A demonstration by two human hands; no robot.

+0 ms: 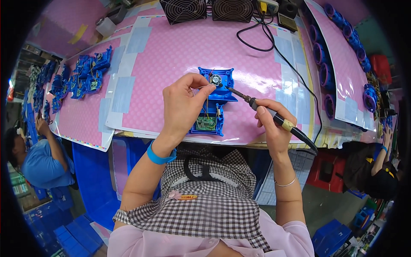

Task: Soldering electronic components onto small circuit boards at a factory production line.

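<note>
Left hand [182, 100]: your thumb and forefinger are pinched together on a thin pale wire [198, 88], just beside the round speaker.
Right hand [274, 124]: your fingers close around the handle of the soldering iron [266, 112], its tip pointing at the speaker's right side; whether it touches, you cannot tell.
Speaker [216, 79]: it sits in the upper part of the blue housing [229, 73], in front of you on the pink tabletop [162, 51].
Circuit board [205, 124]: green, in the housing's lower part, nearest you.
Fans [184, 9]: two, black, at the far edge.
</note>
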